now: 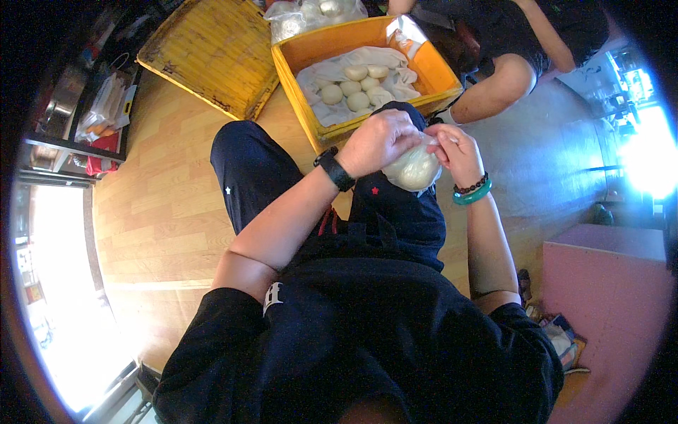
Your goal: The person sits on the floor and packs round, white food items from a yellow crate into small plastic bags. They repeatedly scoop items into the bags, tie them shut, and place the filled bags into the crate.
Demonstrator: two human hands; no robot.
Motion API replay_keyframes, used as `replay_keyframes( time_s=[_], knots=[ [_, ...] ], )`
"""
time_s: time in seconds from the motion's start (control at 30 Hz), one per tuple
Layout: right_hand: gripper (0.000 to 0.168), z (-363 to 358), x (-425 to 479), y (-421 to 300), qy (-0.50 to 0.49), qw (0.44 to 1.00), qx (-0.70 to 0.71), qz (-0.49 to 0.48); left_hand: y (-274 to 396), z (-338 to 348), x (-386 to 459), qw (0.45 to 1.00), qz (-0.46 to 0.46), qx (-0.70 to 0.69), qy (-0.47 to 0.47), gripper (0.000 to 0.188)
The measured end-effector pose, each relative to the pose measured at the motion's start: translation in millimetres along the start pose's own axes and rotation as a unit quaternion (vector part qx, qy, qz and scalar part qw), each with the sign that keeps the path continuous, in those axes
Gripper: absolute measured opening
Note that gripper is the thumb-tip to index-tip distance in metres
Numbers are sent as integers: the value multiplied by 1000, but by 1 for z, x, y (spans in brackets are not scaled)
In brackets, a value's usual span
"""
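Note:
A clear plastic bag (pixel 416 168) with pale round buns or dough balls inside hangs over my knee. My left hand (pixel 378 140), with a black watch at its wrist, grips the left side of the bag's gathered neck. On the other side my right hand (pixel 458 152) pinches the neck between thumb and fingers. How many pieces the bag holds I cannot tell. Just beyond my hands stands a yellow plastic crate (pixel 294 99), lined with white cloth (pixel 312 74). Several pale round buns (pixel 350 88) lie grouped on that cloth.
Left of the crate a worn yellow lid (pixel 206 53) lies at an angle. Filled clear bags (pixel 312 18) sit behind the crate. Another person's bent knee (pixel 508 79) is close to its right corner. A shelf rack (pixel 79 148) stands at left, a pink cabinet (pixel 598 286) at right.

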State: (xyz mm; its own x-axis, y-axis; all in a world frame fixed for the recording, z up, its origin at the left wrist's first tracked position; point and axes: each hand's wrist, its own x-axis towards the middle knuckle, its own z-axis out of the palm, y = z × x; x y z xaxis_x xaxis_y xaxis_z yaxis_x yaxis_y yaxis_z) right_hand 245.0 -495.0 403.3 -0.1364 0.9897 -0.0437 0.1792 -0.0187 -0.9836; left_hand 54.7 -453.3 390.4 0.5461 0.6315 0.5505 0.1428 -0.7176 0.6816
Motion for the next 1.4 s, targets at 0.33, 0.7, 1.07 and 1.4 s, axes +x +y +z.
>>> replay_keyframes(
  time_s=[0.33,0.7,1.07,1.4],
  knots=[
    [14,-19,5,3,-116,993,11,35,-11,18,5,999,-29,-27,11,13],
    [10,13,2,18,207,939,-248,-121,-11,42,4,995,-72,-71,-4,10],
    [12,21,-12,21,256,876,-321,-254,-11,28,3,980,-136,-144,-26,13],
    [36,23,-66,5,74,836,-459,-293,-18,29,-14,999,-24,7,-33,8]
  ],
)
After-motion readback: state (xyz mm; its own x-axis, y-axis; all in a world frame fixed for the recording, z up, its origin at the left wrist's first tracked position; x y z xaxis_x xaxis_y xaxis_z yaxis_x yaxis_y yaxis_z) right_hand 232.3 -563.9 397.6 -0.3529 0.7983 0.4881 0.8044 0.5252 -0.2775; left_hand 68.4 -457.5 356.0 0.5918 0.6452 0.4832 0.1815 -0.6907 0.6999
